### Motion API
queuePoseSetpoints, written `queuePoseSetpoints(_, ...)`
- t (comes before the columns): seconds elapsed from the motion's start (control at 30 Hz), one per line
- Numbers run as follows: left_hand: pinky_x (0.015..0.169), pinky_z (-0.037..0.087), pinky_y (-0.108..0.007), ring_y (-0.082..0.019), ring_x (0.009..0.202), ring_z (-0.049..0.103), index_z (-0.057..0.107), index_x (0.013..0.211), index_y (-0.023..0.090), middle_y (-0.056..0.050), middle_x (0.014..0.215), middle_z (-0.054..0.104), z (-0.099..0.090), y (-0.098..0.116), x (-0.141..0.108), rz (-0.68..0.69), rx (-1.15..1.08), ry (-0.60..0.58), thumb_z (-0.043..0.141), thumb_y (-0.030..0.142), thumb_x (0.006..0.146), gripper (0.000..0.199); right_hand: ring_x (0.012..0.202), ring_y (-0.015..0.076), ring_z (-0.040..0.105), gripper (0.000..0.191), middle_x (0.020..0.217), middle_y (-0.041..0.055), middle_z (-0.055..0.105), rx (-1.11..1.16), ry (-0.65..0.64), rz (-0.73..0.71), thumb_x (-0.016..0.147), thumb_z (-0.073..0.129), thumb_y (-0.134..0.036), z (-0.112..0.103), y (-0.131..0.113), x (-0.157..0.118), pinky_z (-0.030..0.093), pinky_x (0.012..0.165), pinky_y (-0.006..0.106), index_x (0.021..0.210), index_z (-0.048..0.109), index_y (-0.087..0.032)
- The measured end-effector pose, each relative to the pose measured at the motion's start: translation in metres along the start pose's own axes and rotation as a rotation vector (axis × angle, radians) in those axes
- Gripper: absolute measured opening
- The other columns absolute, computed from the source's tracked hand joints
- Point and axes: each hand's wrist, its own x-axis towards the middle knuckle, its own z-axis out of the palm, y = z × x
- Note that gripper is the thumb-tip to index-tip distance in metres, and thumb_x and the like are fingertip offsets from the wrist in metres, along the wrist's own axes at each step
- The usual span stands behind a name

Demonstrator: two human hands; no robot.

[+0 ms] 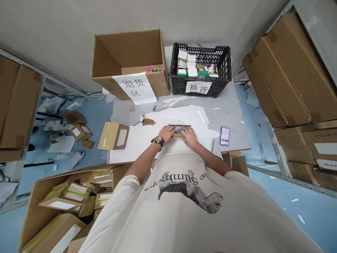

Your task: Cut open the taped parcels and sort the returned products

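A small cardboard box (pixel 178 135) sits before me on the table, its top showing a greyish, shiny area between my hands. My left hand (pixel 167 134), with a watch on the wrist, is closed on its left side, fingers curled at the edge. On the opposite side my right hand (pixel 190 137) grips the box the same way. What lies under my fingers is hidden, and the grey content is too small to name. Left of my hands stands a taped cardboard box (pixel 113 136) with a white label.
At the back are a large open carton (pixel 107 82) with a paper sign and a black plastic crate (pixel 223 73) holding several small green-and-white boxes. A phone (pixel 224 136) lies to the right. A big carton (pixel 34 211) of parcels stands low left; shelved cartons (pixel 286 70) flank the right.
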Motion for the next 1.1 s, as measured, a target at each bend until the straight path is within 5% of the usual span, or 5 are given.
queuePoseSetpoints(0.2,0.142,0.041,-0.059,-0.037,0.165,0.053,0.079,0.090,0.024,-0.009,0.183,0.056,0.002,-0.018,-0.014,0.012,-0.219,-0.027,0.069,0.057,0.108,0.039,0.177,0.0449,0.037,0.011,0.186,0.0156,0.052,0.114,-0.041,-0.027,0.107,0.077,-0.032,0.012,0.006,-0.017,0.034,0.137,0.082,0.115,0.077,-0.025)
queuePoseSetpoints(0.3,0.135,0.052,-0.051,-0.034,0.165,0.056,0.085,0.115,0.025,-0.007,0.189,0.046,0.006,-0.021,-0.020,-0.014,-0.271,0.022,0.071,0.048,0.107,0.028,0.178,0.0381,0.039,0.025,0.189,0.0136,0.047,0.228,-0.011,-0.006,0.117,0.062,-0.042,0.010,0.016,-0.022,0.044,0.134,0.073,0.107,0.076,-0.024)
queuePoseSetpoints(0.4,0.128,0.058,-0.054,-0.039,0.164,0.056,0.070,0.162,0.031,-0.008,0.197,0.029,0.009,-0.022,-0.017,-0.038,-0.193,0.057,0.092,0.040,0.090,0.075,0.176,0.0370,0.041,0.024,0.194,0.0142,0.038,0.205,0.018,0.002,0.115,0.064,-0.036,0.005,0.024,-0.018,0.043,0.137,0.066,0.127,0.080,-0.023)
queuePoseSetpoints(0.6,0.132,0.049,-0.064,-0.050,0.167,0.045,0.034,0.189,0.030,-0.017,0.195,0.033,0.012,-0.022,0.003,-0.136,-0.050,0.013,0.107,0.044,0.074,0.137,0.183,0.0468,0.020,0.119,0.199,0.0180,0.021,0.083,-0.051,0.100,0.089,0.098,-0.044,0.000,0.035,-0.002,0.019,0.144,0.076,0.189,0.033,-0.030)
queuePoseSetpoints(1.1,0.125,0.056,-0.054,-0.043,0.145,0.068,0.062,0.159,0.021,-0.020,0.153,0.072,0.017,-0.032,0.023,-0.151,-0.122,0.000,0.102,0.034,0.075,0.095,0.148,0.0409,0.061,0.097,0.161,0.0224,0.067,0.007,-0.114,0.067,0.086,0.098,-0.026,0.000,0.035,0.026,0.041,0.135,0.061,0.172,0.054,-0.018)
